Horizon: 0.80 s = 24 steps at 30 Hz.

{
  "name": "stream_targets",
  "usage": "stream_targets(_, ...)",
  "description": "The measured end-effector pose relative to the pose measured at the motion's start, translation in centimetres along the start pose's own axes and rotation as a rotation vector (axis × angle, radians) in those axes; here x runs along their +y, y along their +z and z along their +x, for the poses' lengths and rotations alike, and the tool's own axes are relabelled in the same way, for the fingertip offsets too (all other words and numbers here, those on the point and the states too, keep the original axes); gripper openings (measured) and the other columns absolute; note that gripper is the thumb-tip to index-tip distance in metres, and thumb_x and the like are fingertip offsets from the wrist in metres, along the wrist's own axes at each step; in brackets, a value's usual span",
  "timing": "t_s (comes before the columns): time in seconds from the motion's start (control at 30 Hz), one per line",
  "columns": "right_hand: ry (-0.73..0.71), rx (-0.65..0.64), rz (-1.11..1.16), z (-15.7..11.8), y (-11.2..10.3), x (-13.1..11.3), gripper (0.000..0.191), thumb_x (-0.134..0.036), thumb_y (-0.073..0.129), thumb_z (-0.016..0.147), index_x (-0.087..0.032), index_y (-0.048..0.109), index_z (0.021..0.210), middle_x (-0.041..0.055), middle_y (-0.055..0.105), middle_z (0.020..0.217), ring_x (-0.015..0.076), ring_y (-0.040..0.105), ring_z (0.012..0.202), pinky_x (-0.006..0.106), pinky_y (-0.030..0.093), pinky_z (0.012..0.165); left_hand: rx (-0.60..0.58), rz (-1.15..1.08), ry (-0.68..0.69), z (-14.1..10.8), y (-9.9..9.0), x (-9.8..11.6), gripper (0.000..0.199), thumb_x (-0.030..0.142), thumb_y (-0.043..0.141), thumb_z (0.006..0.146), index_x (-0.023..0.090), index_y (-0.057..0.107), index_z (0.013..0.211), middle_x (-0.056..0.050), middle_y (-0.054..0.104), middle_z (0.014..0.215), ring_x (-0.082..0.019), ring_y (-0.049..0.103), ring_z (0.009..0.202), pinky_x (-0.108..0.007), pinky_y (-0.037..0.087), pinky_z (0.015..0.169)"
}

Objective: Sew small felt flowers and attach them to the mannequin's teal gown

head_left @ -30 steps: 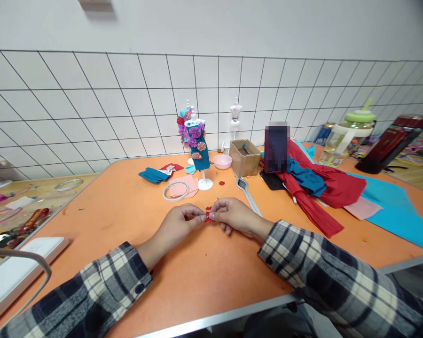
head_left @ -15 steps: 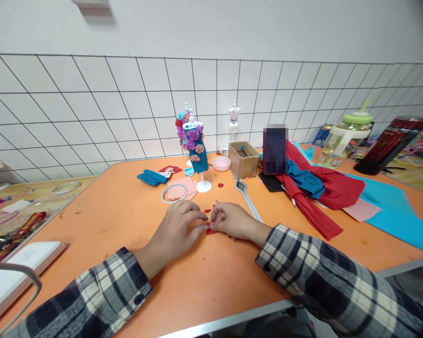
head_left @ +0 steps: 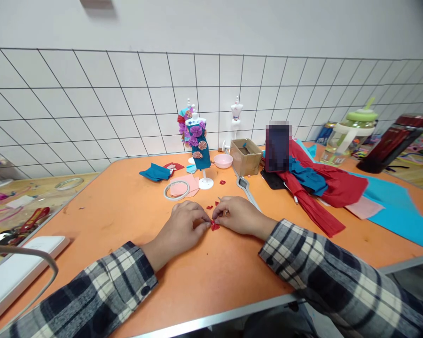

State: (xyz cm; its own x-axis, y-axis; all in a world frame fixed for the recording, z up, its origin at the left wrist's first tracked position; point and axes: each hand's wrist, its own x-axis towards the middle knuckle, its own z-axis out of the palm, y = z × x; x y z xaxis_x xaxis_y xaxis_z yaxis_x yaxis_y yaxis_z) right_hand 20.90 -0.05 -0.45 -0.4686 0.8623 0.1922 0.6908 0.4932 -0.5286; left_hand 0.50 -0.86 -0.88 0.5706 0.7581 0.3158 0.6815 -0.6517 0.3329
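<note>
Between my fingertips, just above the orange table (head_left: 127, 206), is a small red piece (head_left: 215, 226) with ruffled edges. My left hand (head_left: 184, 224) pinches it from the left with thumb and index finger. From the right, the fingertips of my right hand (head_left: 238, 216) close on the same piece. A thin pointed thing shows above my right fingers, too small to name. Small red scraps (head_left: 209, 207) lie just beyond my hands. Behind them stands a small mannequin (head_left: 199, 145) in a teal dress with purple and peach flowers.
Behind my left hand lie a tape roll (head_left: 166, 191), pink sheets (head_left: 193, 184) and teal cloth (head_left: 155, 172). Farther back are a pink bowl (head_left: 223, 161), a cardboard box (head_left: 246, 159) and scissors (head_left: 246, 188). Red cloth (head_left: 345, 187), a bottle (head_left: 350, 136) and a dark red flask (head_left: 395, 143) occupy the right.
The view has shifted slightly. My hands remain together at the red piece, and more of it shows below my fingertips.
</note>
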Motion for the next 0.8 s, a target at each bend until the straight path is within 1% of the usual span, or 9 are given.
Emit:
stream_targets(0.07,-0.011,-0.025,-0.026,-0.06,0.18,0.03,0.010,-0.022,0.068,0.077,-0.025,0.075,0.083,0.0008,0.067,0.083,0.0153,0.059,0.080,0.025,0.037,0.067,0.012,-0.019,-0.007,0.01,0.09,0.03,0.012,0.031,0.062,0.083,0.024,0.072,0.085,-0.004,0.068,0.092,-0.021,0.058,0.092,-0.037,0.040,0.084)
stream_targets(0.17,-0.020,-0.035,-0.078,-0.15,0.50,0.03,0.010,-0.022,0.067,0.077,-0.025,0.075,0.083,0.0007,0.069,0.083,0.0161,0.060,0.080,0.025,0.035,0.064,-0.009,0.005,-0.005,0.09,0.29,0.25,0.013,0.035,0.064,0.082,0.026,0.072,0.086,-0.004,0.068,0.095,-0.023,0.058,0.095,-0.039,0.038,0.086)
stream_targets(0.33,0.006,-0.048,-0.108,-0.22,0.66,-0.04,0.009,-0.022,0.066,0.077,-0.025,0.074,0.081,0.0006,0.070,0.081,0.0164,0.060,0.077,0.026,0.032,0.060,-0.036,0.060,-0.027,0.23,0.23,0.61,0.010,0.026,0.062,0.081,0.026,0.072,0.080,-0.002,0.067,0.093,-0.023,0.057,0.095,-0.040,0.035,0.083)
stream_targets(0.43,0.004,-0.038,-0.105,-0.24,0.71,-0.13,0.011,-0.020,0.065,0.078,-0.025,0.074,0.080,0.0007,0.070,0.081,0.0161,0.059,0.077,0.026,0.032,0.061,-0.017,0.059,-0.030,0.22,0.10,0.48,0.011,0.024,0.061,0.081,0.025,0.071,0.078,-0.001,0.067,0.090,-0.022,0.057,0.093,-0.039,0.035,0.082)
stream_targets(0.6,0.024,-0.036,-0.103,-0.20,0.71,-0.37,0.010,-0.022,0.064,0.077,-0.024,0.073,0.082,0.0009,0.069,0.081,0.0150,0.058,0.075,0.025,0.031,0.060,0.018,0.003,-0.048,0.19,0.35,0.24,0.011,0.028,0.063,0.081,0.028,0.072,0.087,-0.001,0.066,0.097,-0.021,0.057,0.095,-0.039,0.035,0.084)
stream_targets(0.7,0.048,-0.045,-0.091,-0.19,0.59,-0.45,0.010,-0.021,0.063,0.077,-0.023,0.072,0.081,0.0000,0.069,0.079,0.0143,0.057,0.074,0.024,0.031,0.060,-0.013,0.036,-0.073,0.19,0.49,0.40,0.010,0.027,0.062,0.080,0.029,0.073,0.082,-0.001,0.066,0.098,-0.022,0.056,0.098,-0.040,0.032,0.082)
stream_targets(0.8,0.050,-0.049,-0.135,-0.27,0.53,-0.43,0.012,-0.023,0.061,0.079,-0.023,0.072,0.083,0.0003,0.071,0.081,0.0153,0.058,0.076,0.025,0.030,0.060,-0.033,0.065,-0.076,0.17,0.43,0.55,0.012,0.025,0.061,0.080,0.028,0.072,0.077,0.000,0.067,0.095,-0.022,0.056,0.097,-0.040,0.030,0.081)
